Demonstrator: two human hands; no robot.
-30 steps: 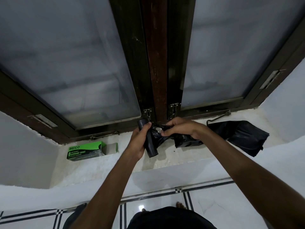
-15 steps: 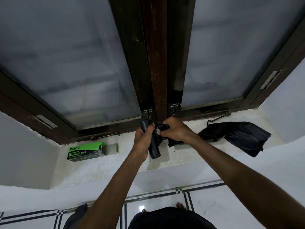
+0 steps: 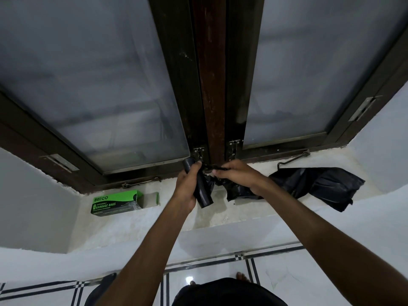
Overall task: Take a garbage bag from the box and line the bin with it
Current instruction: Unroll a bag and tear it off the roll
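Observation:
My left hand (image 3: 187,186) grips a black roll of garbage bags (image 3: 203,193), held upright above the window sill. My right hand (image 3: 238,177) pinches the unrolled black garbage bag (image 3: 320,186) close to the roll, where the plastic is stretched thin between both hands. The rest of that bag trails to the right and lies crumpled on the sill. The green garbage bag box (image 3: 117,203) lies on its side at the left of the sill, its open end facing right. A dark bin rim (image 3: 229,292) shows at the bottom edge, partly cut off.
The white sill (image 3: 220,217) runs below a dark wooden window frame (image 3: 209,85) with two frosted panes and metal latches. White tiled floor (image 3: 287,279) with black stripes lies below. Toes show just above the bin.
Both hands have risen slightly toward the window frame and drawn closer together, and the plastic between roll and bag is pulled tauter. The loose bag on the sill shifted little.

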